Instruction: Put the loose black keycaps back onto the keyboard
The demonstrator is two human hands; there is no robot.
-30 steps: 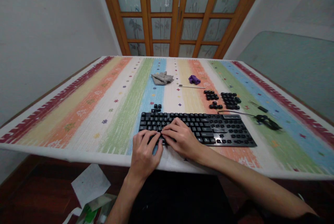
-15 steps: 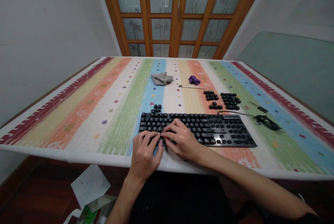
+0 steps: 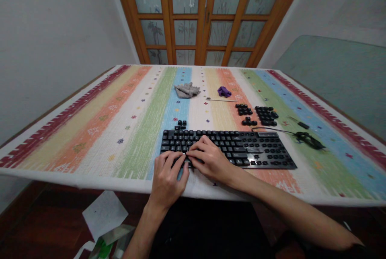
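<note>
A black computer keyboard [image 3: 217, 144] lies near the table's front edge, its right-hand section largely stripped of keycaps. Curled over its front left part is my left hand [image 3: 169, 172], fingertips on the lower key rows and thumb at the front edge. My right hand [image 3: 211, 161] reaches in from the right, its bent fingers meeting the left fingertips at the same keys. Both hands are closed on the keyboard; whether a single keycap is pinched between them is hidden. Just behind the keyboard's left end sit several loose keycaps [image 3: 181, 124].
Groups of removed keycaps [image 3: 265, 116] stand behind the keyboard's right side. Near them are a coiled black cable [image 3: 309, 140] and a small black-handled tool [image 3: 302, 125]. Farther back lie a grey cloth [image 3: 187, 91], a purple cloth [image 3: 224, 92] and a thin rod [image 3: 221, 100].
Both hands keep nearly the same place on the keyboard, with only a slight shift of the fingers. The view has tilted a little.
</note>
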